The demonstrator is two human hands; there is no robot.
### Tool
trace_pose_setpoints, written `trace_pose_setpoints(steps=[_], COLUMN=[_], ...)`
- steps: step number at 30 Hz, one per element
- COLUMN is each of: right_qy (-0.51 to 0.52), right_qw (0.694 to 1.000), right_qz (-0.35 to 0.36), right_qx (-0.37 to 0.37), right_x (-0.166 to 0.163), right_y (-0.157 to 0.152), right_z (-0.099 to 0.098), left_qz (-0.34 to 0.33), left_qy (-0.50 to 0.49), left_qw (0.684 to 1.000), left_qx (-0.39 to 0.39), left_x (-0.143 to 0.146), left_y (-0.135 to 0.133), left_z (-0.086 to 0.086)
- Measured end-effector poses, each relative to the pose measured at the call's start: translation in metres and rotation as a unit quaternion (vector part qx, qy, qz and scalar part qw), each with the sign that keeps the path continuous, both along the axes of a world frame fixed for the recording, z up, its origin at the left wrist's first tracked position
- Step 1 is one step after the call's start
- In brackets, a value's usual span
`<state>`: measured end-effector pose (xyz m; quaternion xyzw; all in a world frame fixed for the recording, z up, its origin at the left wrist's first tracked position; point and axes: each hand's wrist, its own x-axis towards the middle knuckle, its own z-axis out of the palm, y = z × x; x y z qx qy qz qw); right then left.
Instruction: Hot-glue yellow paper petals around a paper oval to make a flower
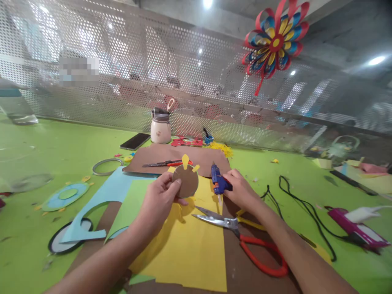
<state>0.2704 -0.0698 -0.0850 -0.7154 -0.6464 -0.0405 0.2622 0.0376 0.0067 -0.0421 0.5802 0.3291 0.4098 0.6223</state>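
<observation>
My left hand (167, 195) pinches a round brown cardboard disc (186, 183) by its lower left edge. Small yellow paper petals (185, 161) stick out around the disc's rim. To the right, my right hand (237, 188) is wrapped round the handle of a blue hot glue gun (217, 179), whose nozzle points up and away. Below both hands lies a sheet of yellow paper (186, 253). Large scissors (223, 222) with red and yellow handles rest partly open on the paper, beneath my right forearm.
Brown card (180, 152) bears a red utility knife (179, 162). Light blue paper (107, 192) and a petalled paper ring (65, 196) lie left. A white jar (161, 128) and phone (135, 141) stand behind. A black cord (306, 208) runs right to a purple power strip (357, 228).
</observation>
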Motion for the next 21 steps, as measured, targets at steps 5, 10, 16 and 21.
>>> trace_pose_setpoints(steps=[5,10,16,21], right_qy=[-0.009,-0.029,-0.002,-0.039], right_qw=[0.998,0.996,0.995,0.986], right_qz=[0.038,0.062,0.101,0.155], right_qx=[-0.041,-0.056,0.019,-0.041], right_x=[0.013,0.013,-0.040,-0.067], right_y=[-0.002,-0.011,-0.021,-0.012], right_z=[-0.001,0.014,0.037,0.033], left_qz=[-0.007,0.025,0.070,0.077], left_qy=[-0.012,-0.012,-0.034,-0.023], left_qw=[1.000,1.000,0.997,0.997], left_qx=[-0.005,0.008,0.025,-0.002], left_x=[0.003,0.004,0.003,0.003], left_y=[0.003,0.009,0.016,0.015], left_z=[-0.004,-0.004,-0.001,0.003])
